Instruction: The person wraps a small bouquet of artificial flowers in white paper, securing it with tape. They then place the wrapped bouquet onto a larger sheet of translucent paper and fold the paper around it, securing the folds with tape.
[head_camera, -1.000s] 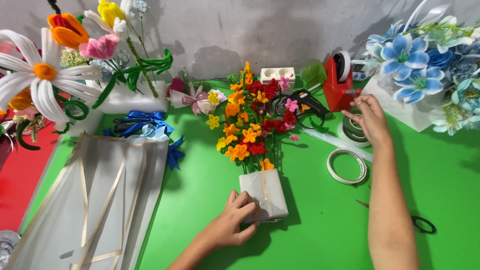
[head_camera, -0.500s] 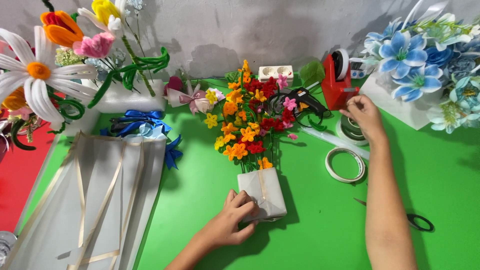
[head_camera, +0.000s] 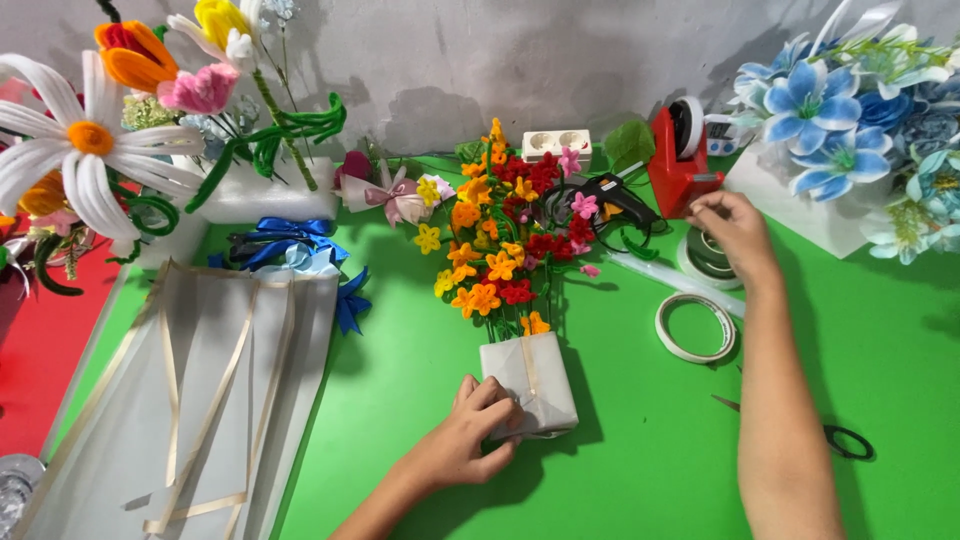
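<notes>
left hand grip clamped on white wrapped base of the small flower bouquet, centre of green bench. right hand upper right, fingers pinched together at red tape dispenser; tape roll just below.

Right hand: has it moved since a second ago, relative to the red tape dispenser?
Yes. The right hand has shifted up and a little left, closing on the red tape dispenser; its fingertips now sit right beside the dispenser's base.
</notes>
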